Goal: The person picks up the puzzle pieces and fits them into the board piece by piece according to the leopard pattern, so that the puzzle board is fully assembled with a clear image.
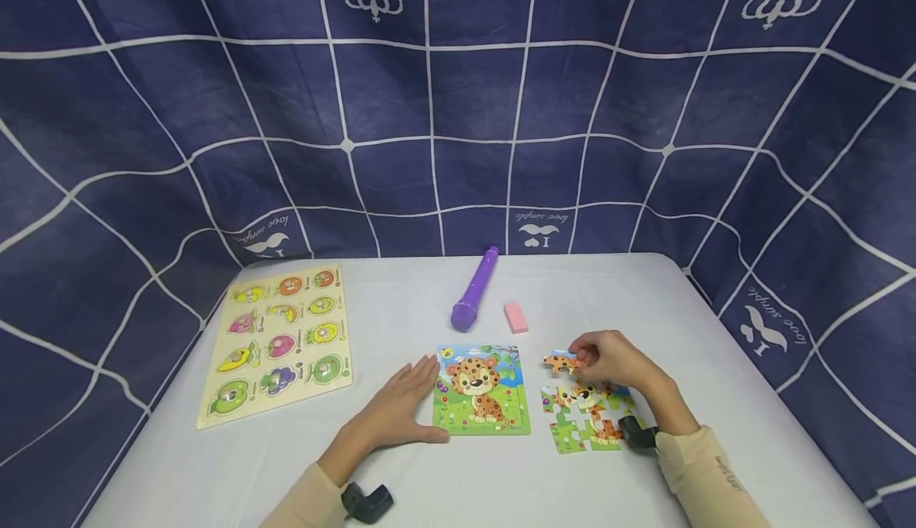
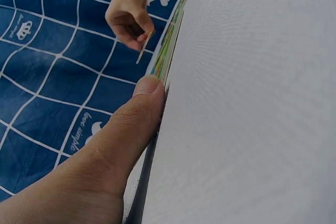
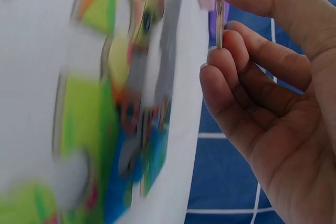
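Note:
My left hand [image 1: 401,407] lies flat on the white table with its fingers spread. Its thumb and fingertips touch the left side of a square leopard picture board [image 1: 458,425]. To the right of that board, my right hand [image 1: 614,355] pinches a spotted jigsaw piece [image 1: 560,363] between thumb and fingers, above the table. In the right wrist view the held piece [image 3: 219,22] appears edge-on. Several loosely arranged jigsaw pieces [image 1: 568,437] with a matching leopard picture lie just below the right hand, partly hidden by the hand and its wrist camera.
A purple toy microphone [image 1: 477,288] and a pink block [image 1: 516,318] lie behind the picture board. At the left, a wooden fruit peg puzzle [image 1: 295,357] lies at an angle. Blue checked cloth [image 1: 472,99] hangs around the table's back and sides.

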Available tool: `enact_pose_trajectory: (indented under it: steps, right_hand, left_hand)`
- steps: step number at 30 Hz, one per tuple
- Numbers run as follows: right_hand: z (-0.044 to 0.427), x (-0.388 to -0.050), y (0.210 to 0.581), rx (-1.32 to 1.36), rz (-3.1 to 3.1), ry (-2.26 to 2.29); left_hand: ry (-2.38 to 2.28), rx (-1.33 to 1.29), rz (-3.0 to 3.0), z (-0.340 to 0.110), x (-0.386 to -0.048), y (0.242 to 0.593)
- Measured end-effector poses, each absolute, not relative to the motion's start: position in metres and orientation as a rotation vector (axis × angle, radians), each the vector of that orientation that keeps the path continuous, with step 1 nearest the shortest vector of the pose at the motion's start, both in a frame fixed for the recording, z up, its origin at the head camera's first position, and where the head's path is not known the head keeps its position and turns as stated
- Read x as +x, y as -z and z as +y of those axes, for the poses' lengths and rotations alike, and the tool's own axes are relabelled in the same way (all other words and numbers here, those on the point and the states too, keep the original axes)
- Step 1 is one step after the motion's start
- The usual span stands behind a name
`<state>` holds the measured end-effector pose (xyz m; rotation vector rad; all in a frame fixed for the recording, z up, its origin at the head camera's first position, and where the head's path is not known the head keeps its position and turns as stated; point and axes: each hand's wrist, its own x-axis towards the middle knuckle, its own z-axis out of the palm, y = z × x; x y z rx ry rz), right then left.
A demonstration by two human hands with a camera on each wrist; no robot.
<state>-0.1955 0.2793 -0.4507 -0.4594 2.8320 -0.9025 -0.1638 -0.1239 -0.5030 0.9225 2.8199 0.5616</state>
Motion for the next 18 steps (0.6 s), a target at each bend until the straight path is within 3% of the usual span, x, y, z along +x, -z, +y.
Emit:
enact_pose_trajectory:
  steps: [18]
  right_hand:
    - [0.203, -0.208, 0.446, -0.676, 2.782, 0.977]
  left_hand:
    - [-0.548, 0.912, 2.821, -0.124, -0.164, 0.504]
